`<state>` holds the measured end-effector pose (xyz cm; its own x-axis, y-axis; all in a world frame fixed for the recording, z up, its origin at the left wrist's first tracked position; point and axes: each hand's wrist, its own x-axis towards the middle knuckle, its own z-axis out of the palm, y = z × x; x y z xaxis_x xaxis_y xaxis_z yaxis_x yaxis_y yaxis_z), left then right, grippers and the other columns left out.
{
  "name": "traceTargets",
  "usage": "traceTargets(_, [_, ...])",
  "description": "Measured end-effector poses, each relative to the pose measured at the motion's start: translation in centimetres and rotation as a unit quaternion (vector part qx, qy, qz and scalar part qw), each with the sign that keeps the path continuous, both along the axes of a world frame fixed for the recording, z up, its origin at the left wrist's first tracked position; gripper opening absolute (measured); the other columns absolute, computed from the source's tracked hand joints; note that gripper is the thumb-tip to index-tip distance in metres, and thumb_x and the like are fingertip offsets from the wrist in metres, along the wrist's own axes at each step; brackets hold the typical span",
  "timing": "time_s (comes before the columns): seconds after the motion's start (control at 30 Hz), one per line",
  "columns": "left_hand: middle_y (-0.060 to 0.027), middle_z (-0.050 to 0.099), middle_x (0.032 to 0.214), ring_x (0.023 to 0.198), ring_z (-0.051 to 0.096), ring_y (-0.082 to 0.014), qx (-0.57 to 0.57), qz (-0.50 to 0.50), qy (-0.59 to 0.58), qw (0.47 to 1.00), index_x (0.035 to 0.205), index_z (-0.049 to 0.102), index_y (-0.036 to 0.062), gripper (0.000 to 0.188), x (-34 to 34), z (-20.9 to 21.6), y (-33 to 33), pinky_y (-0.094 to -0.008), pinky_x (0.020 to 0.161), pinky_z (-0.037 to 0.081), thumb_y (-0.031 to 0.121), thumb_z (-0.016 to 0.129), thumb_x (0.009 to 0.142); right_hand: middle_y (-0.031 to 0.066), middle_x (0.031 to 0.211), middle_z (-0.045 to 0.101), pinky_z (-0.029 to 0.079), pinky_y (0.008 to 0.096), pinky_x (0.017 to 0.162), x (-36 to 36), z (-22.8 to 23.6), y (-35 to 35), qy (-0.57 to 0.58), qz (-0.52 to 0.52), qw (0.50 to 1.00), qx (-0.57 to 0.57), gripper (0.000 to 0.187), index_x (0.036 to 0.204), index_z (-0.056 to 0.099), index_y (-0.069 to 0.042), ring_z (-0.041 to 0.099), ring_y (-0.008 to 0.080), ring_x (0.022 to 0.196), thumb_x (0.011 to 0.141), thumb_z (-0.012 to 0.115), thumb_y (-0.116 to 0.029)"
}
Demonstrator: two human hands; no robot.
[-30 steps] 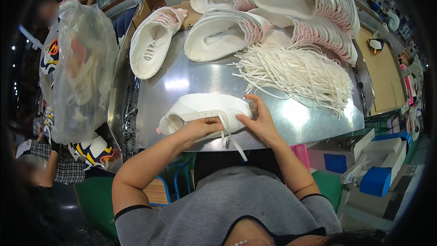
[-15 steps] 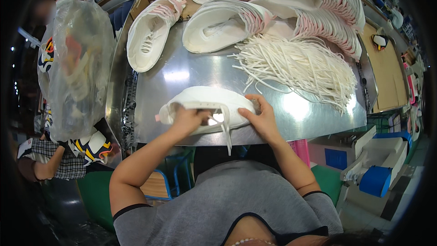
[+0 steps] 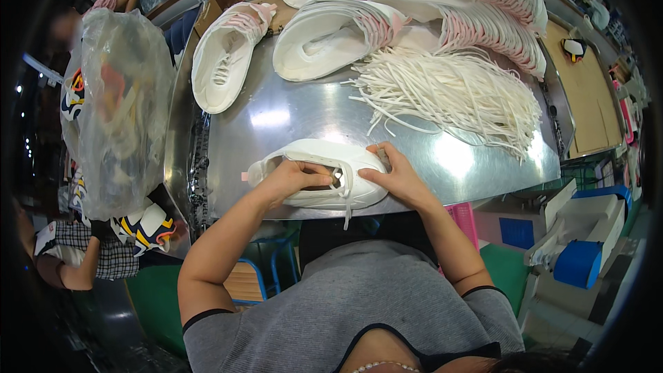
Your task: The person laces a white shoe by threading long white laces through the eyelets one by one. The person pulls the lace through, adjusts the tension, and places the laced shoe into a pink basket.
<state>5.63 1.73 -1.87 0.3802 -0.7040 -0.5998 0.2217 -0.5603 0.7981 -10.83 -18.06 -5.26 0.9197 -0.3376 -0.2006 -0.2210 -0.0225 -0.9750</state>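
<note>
A white shoe upper (image 3: 311, 152) lies on its side along the near edge of the metal table, a small pink tab at its left end. My right hand (image 3: 399, 178) grips the toe end, thumb on the near face and fingers on the far side. My left hand (image 3: 293, 179) reaches into the opening, its fingertips pinched together beside the eyelets; what they hold is hidden. A white shoelace (image 3: 347, 200) passes across the front of the opening and hangs down over the near side.
A heap of loose white laces (image 3: 449, 100) lies at the right. Behind stand nested stacks of white uppers (image 3: 331, 41), with a smaller stack (image 3: 224, 69) at far left. A clear plastic bag (image 3: 124, 117) and a co-worker's arm (image 3: 83, 269) are beyond the table's left side.
My left fingers have shifted slightly right and drawn up toward the eyelets, now pinched more visibly. The hanging lace end sits a little higher. My right hand keeps its grip on the toe.
</note>
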Motion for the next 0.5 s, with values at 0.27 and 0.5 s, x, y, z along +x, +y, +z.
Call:
traceTargets(0.27, [-0.0157,0.06,0.084,0.082,0.06,-0.0335,-0.072,-0.025,-0.555,0.828,0.09,0.062,-0.0006,0.007,0.8,2.8,2.8,-0.0418,0.073,0.047,0.001,0.064,0.084,0.0132,0.102,0.067,0.051,0.0317,0.082,-0.1,-1.2,0.0,-0.035,-0.072,0.997,0.019,0.049,0.119,0.059,-0.001,0.064,0.0183,0.093,0.082,0.079,-0.027])
traceTargets(0.5, [-0.0162,0.062,0.084,0.079,0.06,-0.0305,0.13,0.169,-0.741,0.637,0.089,0.059,-0.0017,0.005,11.0,4.2,22.8,-0.0371,0.075,0.048,0.001,0.062,0.09,0.0092,0.102,0.066,0.05,0.0267,0.08,-2.8,-1.2,-3.3,-0.064,-0.155,0.983,0.072,0.048,0.121,0.06,0.001,0.062,0.0129,0.091,0.082,0.079,-0.02])
